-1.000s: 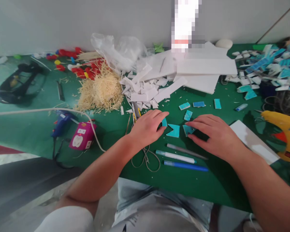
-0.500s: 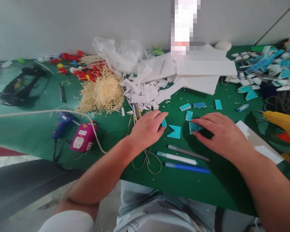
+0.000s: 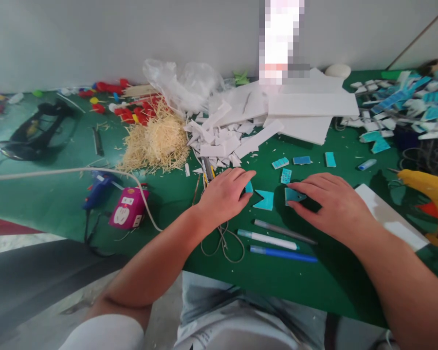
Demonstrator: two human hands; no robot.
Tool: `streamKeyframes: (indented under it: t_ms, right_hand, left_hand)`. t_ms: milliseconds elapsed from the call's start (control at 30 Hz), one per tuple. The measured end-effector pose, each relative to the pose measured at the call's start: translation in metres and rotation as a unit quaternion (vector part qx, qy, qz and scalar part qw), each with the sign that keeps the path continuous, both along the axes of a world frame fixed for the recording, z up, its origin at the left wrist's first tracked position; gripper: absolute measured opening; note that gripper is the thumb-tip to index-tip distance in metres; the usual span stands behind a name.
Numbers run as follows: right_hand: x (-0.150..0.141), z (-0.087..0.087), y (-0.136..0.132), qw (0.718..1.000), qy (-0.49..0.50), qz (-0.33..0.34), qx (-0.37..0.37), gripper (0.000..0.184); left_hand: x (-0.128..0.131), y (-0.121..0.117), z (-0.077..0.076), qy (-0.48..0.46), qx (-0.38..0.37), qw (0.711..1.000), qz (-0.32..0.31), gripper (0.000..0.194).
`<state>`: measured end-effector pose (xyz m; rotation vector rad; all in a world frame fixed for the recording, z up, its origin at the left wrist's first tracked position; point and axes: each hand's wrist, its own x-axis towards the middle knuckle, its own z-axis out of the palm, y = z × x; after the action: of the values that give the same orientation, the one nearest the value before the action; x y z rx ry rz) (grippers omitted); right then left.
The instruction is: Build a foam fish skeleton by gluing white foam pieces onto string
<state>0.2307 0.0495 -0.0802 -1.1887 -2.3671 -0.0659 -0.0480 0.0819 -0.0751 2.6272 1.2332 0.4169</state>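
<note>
My left hand (image 3: 226, 193) rests on the table, thumb and index finger curved around the edges of a small light-blue foam piece (image 3: 248, 187), mostly hidden by the hand. Just right of it lies a blue foam piece with a V-shaped notch (image 3: 265, 200). My right hand (image 3: 324, 204) pinches a teal foam piece (image 3: 293, 195) by its edges between thumb and fingertips, low over the table; its right part is covered. Behind that are a dotted blue piece (image 3: 286, 176), a striped piece (image 3: 280, 163), a darker blue one (image 3: 301, 160) and a plain one (image 3: 330, 159).
Grey (image 3: 284, 232), white (image 3: 268, 239) and blue (image 3: 283, 253) pens lie in front. A yellow glue gun (image 3: 428, 194) and white board (image 3: 383, 209) are at right. White scraps (image 3: 221, 141), wood shavings (image 3: 160, 136), a purple power adapter (image 3: 129, 208) and a blue glue gun (image 3: 100, 189) stand left.
My right hand has moved the teal piece a little to the right, away from the notched piece. My left hand stays almost where it was. The view has shifted slightly.
</note>
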Motion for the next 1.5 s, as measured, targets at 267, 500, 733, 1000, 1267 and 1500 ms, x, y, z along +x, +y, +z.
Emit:
streamKeyframes:
  t_ms: [267, 500, 733, 1000, 1267, 1500]
  right_hand:
    - [-0.002, 0.005, -0.001, 1.0, 0.022, 0.011, -0.002, 0.025]
    - [-0.016, 0.004, -0.002, 0.997, 0.029, 0.05, -0.055, 0.084]
    - [-0.016, 0.007, -0.003, 0.996, 0.06, 0.058, -0.032, 0.101]
    - [-0.021, 0.011, -0.007, 0.994, 0.065, 0.083, -0.003, 0.093]
    - [-0.03, 0.017, -0.018, 0.988, 0.077, 0.099, 0.096, 0.069]
    - [-0.026, 0.019, -0.016, 0.987, 0.055, 0.125, 0.089, 0.037]
  left_hand:
    - [0.002, -0.003, 0.002, -0.025, 0.034, 0.999, 0.019, 0.042]
    - [0.005, -0.009, 0.006, -0.105, 0.081, 0.991, -0.021, 0.042]
    - [0.02, -0.017, 0.001, -0.106, 0.043, 0.987, -0.116, 0.048]
    - [0.033, -0.025, -0.002, -0.29, -0.161, 0.942, -0.042, 0.06]
    - [0.033, -0.031, 0.014, -0.407, -0.421, 0.811, -0.002, 0.065]
    - [0.035, -0.028, 0.017, -0.426, -0.498, 0.756, -0.008, 0.058]
